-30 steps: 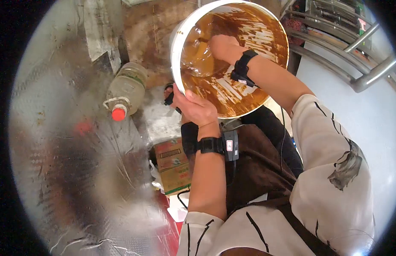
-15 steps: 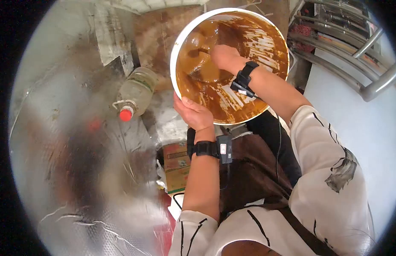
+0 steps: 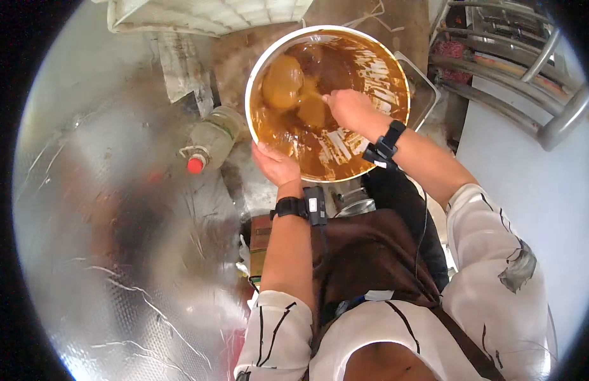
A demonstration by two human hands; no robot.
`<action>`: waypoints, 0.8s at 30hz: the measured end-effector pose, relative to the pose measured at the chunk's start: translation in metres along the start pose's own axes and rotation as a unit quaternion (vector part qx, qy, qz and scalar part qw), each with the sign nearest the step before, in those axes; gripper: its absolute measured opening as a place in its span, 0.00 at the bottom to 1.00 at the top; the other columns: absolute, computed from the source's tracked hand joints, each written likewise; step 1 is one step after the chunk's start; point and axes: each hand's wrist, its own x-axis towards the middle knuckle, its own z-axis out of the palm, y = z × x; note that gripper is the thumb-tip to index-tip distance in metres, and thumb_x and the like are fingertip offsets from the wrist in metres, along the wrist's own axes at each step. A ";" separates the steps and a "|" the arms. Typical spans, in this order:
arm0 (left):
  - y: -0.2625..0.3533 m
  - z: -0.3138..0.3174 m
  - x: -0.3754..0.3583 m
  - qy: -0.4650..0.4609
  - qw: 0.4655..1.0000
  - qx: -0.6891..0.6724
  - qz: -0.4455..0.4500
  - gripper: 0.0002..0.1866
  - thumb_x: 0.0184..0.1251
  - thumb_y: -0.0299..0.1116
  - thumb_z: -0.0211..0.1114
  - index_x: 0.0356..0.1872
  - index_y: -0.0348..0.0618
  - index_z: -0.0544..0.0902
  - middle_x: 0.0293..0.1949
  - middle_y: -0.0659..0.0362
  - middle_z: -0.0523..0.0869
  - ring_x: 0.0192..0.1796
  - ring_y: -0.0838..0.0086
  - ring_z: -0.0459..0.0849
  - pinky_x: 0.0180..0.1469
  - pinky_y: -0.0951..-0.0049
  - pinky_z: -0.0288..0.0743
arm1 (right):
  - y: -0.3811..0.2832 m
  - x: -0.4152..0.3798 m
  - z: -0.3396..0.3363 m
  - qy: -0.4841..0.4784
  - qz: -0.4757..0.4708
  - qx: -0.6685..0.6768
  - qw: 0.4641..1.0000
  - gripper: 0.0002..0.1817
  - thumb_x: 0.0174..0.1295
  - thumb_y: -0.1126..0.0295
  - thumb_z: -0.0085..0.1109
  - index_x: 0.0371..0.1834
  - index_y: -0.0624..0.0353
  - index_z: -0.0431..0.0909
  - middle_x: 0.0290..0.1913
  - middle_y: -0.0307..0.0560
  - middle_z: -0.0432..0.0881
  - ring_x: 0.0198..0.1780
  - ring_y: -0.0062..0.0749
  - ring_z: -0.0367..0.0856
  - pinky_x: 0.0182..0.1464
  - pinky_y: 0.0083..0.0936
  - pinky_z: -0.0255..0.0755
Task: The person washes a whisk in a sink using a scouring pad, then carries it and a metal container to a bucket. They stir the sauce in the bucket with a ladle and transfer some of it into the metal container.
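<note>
A round white bucket [image 3: 251, 95] faces me with its opening, its inner wall smeared with brown sauce [image 3: 336, 155] and streaked white where it is scraped. Thicker sauce lies toward the left side. My left hand [image 3: 277, 166] grips the rim at the lower left, fingers partly hidden under the bucket. Inside the opening, my right hand [image 3: 355, 113] is closed round the handle of a sauce-coated utensil [image 3: 311, 111] that looks like a spoon; its exact shape is blurred into the sauce. Both wrists carry black strapped devices.
Left of the bucket lies a clear plastic bottle [image 3: 212, 140] with a red cap. A white plastic crate [image 3: 199, 16] stands at the top. Metal tube racking [image 3: 504, 79] is on the right, beside a pale flat surface [image 3: 523, 171]. Shiny foil-like sheeting [image 3: 117, 254] covers the left.
The bucket sits lower and slightly further left in view, with my left hand still on its rim. My right hand has moved down and right, and the utensil's coated end now shows.
</note>
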 end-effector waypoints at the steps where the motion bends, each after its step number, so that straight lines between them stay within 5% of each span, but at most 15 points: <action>1: 0.000 0.001 -0.001 0.005 1.000 -0.009 0.002 0.23 0.72 0.42 0.38 0.53 0.30 0.67 0.50 0.39 0.72 0.52 0.49 0.70 0.56 0.58 0.63 | 0.000 -0.010 -0.006 0.006 -0.006 0.006 1.000 0.18 0.64 0.61 0.43 0.27 0.63 0.78 0.27 0.59 0.79 0.32 0.53 0.79 0.34 0.44 0.72; 5: -0.006 0.004 0.000 0.040 0.998 0.031 0.032 0.26 0.72 0.46 0.34 0.50 0.30 0.69 0.49 0.38 0.73 0.50 0.48 0.71 0.54 0.59 0.63 | 0.008 -0.035 -0.010 0.037 -0.038 0.003 0.999 0.17 0.64 0.63 0.41 0.27 0.63 0.76 0.24 0.57 0.79 0.30 0.53 0.79 0.32 0.45 0.72; 11: 0.017 -0.013 -0.003 -0.060 0.997 0.017 -0.041 0.29 0.71 0.50 0.34 0.56 0.31 0.65 0.53 0.39 0.70 0.56 0.48 0.67 0.59 0.59 0.60 | 0.021 -0.063 -0.015 0.064 -0.050 0.054 0.995 0.17 0.65 0.61 0.40 0.26 0.62 0.72 0.22 0.57 0.78 0.27 0.53 0.78 0.30 0.46 0.71; 17: 0.010 -0.026 -0.007 -0.061 0.997 0.046 0.011 0.32 0.70 0.52 0.33 0.62 0.33 0.60 0.62 0.43 0.62 0.65 0.53 0.57 0.66 0.60 0.50 | 0.036 -0.086 -0.024 0.084 -0.070 0.082 0.991 0.18 0.65 0.59 0.41 0.26 0.61 0.72 0.22 0.57 0.77 0.27 0.55 0.77 0.31 0.46 0.69; 24: 0.012 -0.042 -0.040 -0.092 0.992 0.088 0.002 0.31 0.70 0.51 0.33 0.60 0.33 0.62 0.60 0.41 0.64 0.63 0.51 0.58 0.65 0.58 0.51 | 0.056 -0.135 -0.043 0.116 -0.083 0.141 0.980 0.19 0.66 0.58 0.40 0.26 0.60 0.72 0.22 0.57 0.76 0.27 0.56 0.75 0.32 0.46 0.68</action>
